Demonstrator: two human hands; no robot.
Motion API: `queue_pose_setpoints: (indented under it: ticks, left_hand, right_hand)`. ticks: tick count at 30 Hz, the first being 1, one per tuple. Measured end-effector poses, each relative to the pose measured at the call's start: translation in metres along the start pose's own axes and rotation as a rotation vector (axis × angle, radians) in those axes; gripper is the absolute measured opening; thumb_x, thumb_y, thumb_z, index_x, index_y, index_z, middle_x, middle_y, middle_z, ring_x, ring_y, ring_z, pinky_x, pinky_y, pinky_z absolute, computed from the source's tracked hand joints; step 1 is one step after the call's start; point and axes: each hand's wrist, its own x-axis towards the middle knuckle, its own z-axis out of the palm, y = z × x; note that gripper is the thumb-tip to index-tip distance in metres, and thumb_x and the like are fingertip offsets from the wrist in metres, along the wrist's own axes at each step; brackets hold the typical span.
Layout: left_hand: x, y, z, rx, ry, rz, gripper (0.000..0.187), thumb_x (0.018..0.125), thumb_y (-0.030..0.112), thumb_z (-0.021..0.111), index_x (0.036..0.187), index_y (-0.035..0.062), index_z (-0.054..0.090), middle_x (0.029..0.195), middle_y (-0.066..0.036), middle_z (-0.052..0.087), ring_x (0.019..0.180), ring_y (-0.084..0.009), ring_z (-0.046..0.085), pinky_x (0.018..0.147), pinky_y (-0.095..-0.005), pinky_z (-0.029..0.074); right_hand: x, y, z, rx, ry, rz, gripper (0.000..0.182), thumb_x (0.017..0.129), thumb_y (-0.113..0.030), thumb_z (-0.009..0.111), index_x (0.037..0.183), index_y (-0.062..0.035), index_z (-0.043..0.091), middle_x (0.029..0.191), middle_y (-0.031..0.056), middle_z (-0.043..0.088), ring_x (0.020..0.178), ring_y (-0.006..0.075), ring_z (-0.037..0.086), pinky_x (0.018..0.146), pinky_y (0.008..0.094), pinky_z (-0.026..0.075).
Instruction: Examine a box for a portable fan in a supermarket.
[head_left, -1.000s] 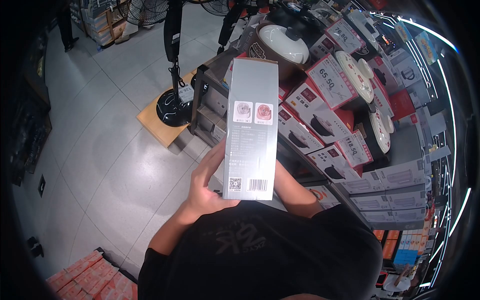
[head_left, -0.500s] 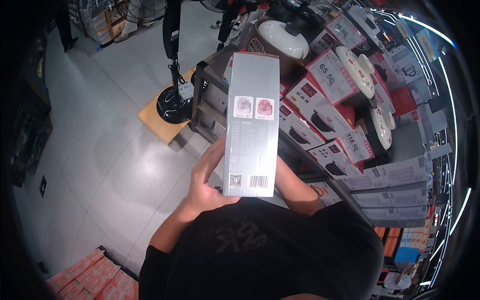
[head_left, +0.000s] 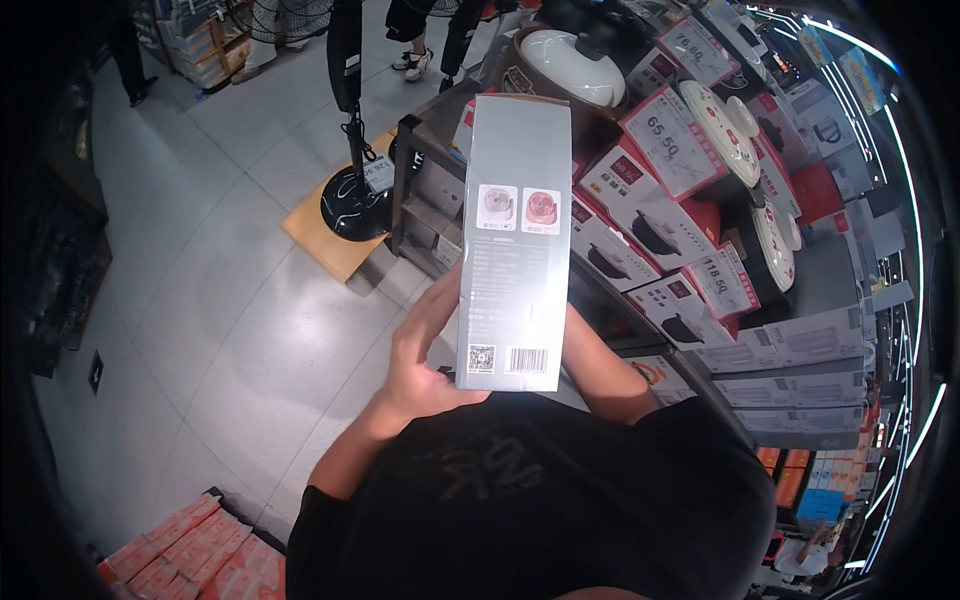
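Note:
A tall grey fan box (head_left: 518, 270) stands upright in front of my chest, its narrow side facing me. Two small fan pictures, one white and one pink, are printed there above fine text, a QR code and a barcode. My left hand (head_left: 420, 355) grips the box at its lower left, with the thumb along the bottom edge and the fingertips hidden behind. From the right, my forearm reaches behind the box, which hides my right hand and its fingers.
Right of the box, a shelf display carries boxed pots (head_left: 650, 215), lidded casseroles (head_left: 572, 70) and price signs (head_left: 672, 140). A standing fan's black base (head_left: 355, 205) rests on a wooden platform (head_left: 310, 235). Red-and-white packages (head_left: 195, 550) lie lower left. A person's feet (head_left: 413, 63) show behind.
The view has shifted slightly, so the box and my hands appear a little farther right. The box print looks sharper, and a person's legs show more fully at the top. My left grip is unchanged.

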Motion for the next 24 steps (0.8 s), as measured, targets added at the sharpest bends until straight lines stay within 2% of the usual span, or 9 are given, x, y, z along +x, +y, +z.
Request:
queue_pose_setpoints:
  ticks: [4,9,12,24]
  left_hand:
    - [0.000,0.000,0.001,0.012,0.009,-0.004,0.084,0.062,0.031,0.078,0.130,-0.0038,0.045,0.134,-0.025,0.044,0.127,-0.0371,0.042,0.103,-0.0431,0.034]
    - [0.000,0.000,0.001,0.008,0.007,0.000,0.084,0.062,0.030,0.077,0.131,-0.0036,0.044,0.134,-0.025,0.044,0.126,-0.0369,0.043,0.103,-0.0433,0.035]
    - [0.001,0.000,0.001,0.010,0.006,0.017,0.083,0.062,0.030,0.077,0.131,-0.0035,0.044,0.134,-0.025,0.044,0.126,-0.0371,0.044,0.102,-0.0434,0.035]
    - [-0.001,-0.001,0.001,0.018,-0.004,0.011,0.085,0.062,0.031,0.077,0.133,-0.0020,0.043,0.135,-0.024,0.043,0.126,-0.0370,0.043,0.103,-0.0439,0.035]
  right_hand:
    - [-0.006,-0.002,0.013,-0.017,0.002,-0.022,0.086,0.082,-0.075,0.034,0.138,-0.0101,0.038,0.133,0.0140,0.045,0.118,0.0269,0.048,0.097,0.0408,0.043]
    - [-0.024,-0.007,0.047,-0.126,0.149,-0.074,0.087,0.082,-0.076,0.033,0.139,-0.0100,0.036,0.135,0.0149,0.042,0.119,0.0278,0.047,0.097,0.0419,0.042]
    - [-0.020,-0.006,0.036,-0.125,0.087,-0.069,0.087,0.082,-0.076,0.033,0.139,-0.0100,0.036,0.136,0.0154,0.041,0.120,0.0282,0.046,0.097,0.0422,0.042]
    - [-0.026,-0.005,0.043,-0.164,0.106,-0.081,0.088,0.081,-0.077,0.031,0.139,-0.0101,0.036,0.135,0.0159,0.042,0.119,0.0284,0.047,0.096,0.0422,0.043]
